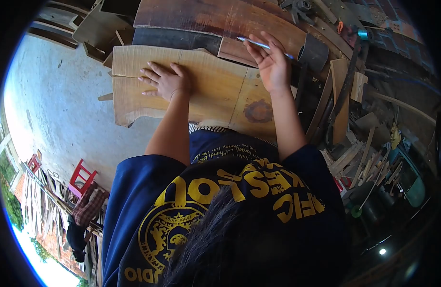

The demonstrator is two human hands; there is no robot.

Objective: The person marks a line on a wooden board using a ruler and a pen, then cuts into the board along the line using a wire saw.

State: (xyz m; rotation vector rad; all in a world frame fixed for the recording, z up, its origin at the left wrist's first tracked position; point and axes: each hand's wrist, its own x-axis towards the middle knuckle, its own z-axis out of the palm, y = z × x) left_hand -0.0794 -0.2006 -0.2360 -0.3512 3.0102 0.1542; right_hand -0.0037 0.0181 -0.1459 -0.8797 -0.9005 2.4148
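A pale wooden board with wavy edges (215, 91) lies in front of my body, with a line across it and a dark knot (259, 111) near its right end. My left hand (169, 80) rests on the board's left part, palm down with the fingers spread. Raised over the board's far right edge, my right hand (273, 67) holds a thin blue and white pen (255, 43) between its fingers. Past the board lies a dark reddish-brown plank (196, 16).
Wooden strips (339, 95) and a dark cylinder (314, 51) are on the right. Scrap wood (361, 160) lies below them. At the lower left are a red chair (82, 178), stacked planks and another person (77, 234). Shelves stand at the upper left.
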